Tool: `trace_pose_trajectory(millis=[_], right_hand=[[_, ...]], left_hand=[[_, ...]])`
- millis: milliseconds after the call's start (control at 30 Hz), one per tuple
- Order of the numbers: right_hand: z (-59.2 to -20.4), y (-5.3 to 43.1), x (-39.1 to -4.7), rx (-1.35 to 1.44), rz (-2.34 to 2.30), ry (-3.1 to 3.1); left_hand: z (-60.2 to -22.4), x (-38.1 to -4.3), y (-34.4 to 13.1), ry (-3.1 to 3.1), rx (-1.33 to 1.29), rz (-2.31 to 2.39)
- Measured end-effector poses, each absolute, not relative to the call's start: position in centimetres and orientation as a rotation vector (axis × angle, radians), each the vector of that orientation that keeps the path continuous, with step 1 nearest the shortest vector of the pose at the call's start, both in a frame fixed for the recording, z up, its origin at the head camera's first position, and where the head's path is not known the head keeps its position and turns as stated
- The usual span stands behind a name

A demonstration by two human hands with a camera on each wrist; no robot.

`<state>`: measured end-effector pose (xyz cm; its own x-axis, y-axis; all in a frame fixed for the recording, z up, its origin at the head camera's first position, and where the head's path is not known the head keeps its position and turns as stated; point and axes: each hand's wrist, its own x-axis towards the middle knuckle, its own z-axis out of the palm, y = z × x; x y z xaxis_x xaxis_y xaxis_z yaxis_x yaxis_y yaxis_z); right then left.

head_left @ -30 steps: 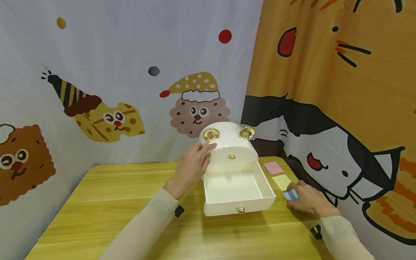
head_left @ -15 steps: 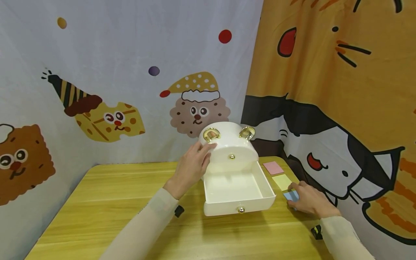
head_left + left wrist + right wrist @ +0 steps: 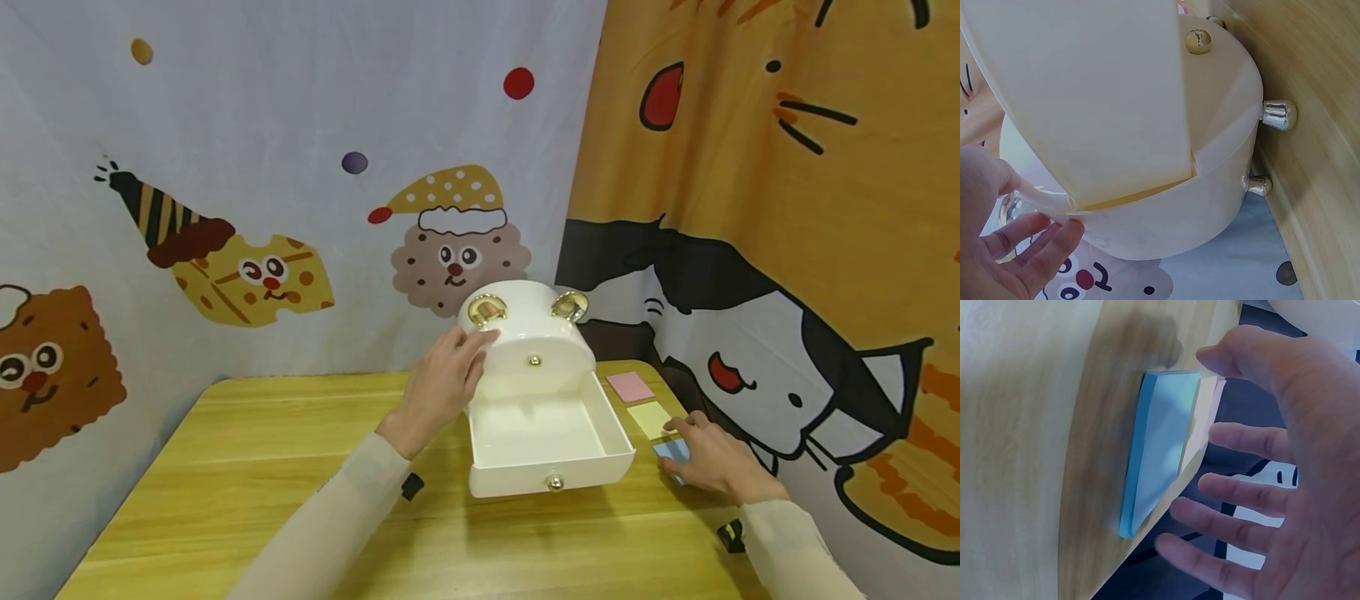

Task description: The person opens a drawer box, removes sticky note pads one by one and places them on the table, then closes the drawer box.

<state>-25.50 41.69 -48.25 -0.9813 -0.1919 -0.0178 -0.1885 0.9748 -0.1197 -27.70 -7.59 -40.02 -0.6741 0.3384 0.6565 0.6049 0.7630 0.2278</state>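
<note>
A glossy white drawer box (image 3: 517, 325) with gold ears and an upper gold knob (image 3: 534, 361) stands on the table. Its lower drawer (image 3: 551, 479) is pulled out and holds nothing. My left hand (image 3: 438, 387) holds the body at its upper left; in the left wrist view, thumb and fingertips (image 3: 1066, 234) meet at the body's edge. At the right, a blue sticky-note pad (image 3: 1163, 431) lies flat on the table. Over it hovers my right hand (image 3: 712, 458), with thumb and fingers spread in the right wrist view, the pad apart from them.
A yellow sticky-note pad (image 3: 648, 419) and a pink one (image 3: 630, 387) lie behind the blue pad, in a row along the drawer's right side. Printed curtains (image 3: 300, 100) hang behind and to the right of the wooden table (image 3: 285, 467).
My right hand lifts slightly off the blue pad, its fingers spreading more, and more of the pad shows. The left hand and the drawer box stay in place.
</note>
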Motion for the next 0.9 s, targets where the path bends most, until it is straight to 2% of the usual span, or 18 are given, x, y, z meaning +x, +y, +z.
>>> trace_pose_trajectory(millis=[467, 900], right_hand=[[-47.0, 39.5, -24.7, -0.448, -0.216, 3.278], [-45.3, 37.0, -23.5, -0.469, -0.303, 3.366]], left_hand=[[-40.2, -27.8, -7.6, -2.334, -0.710, -0.573], [-40.3, -27.7, -7.5, -2.337, -0.699, -0.606]])
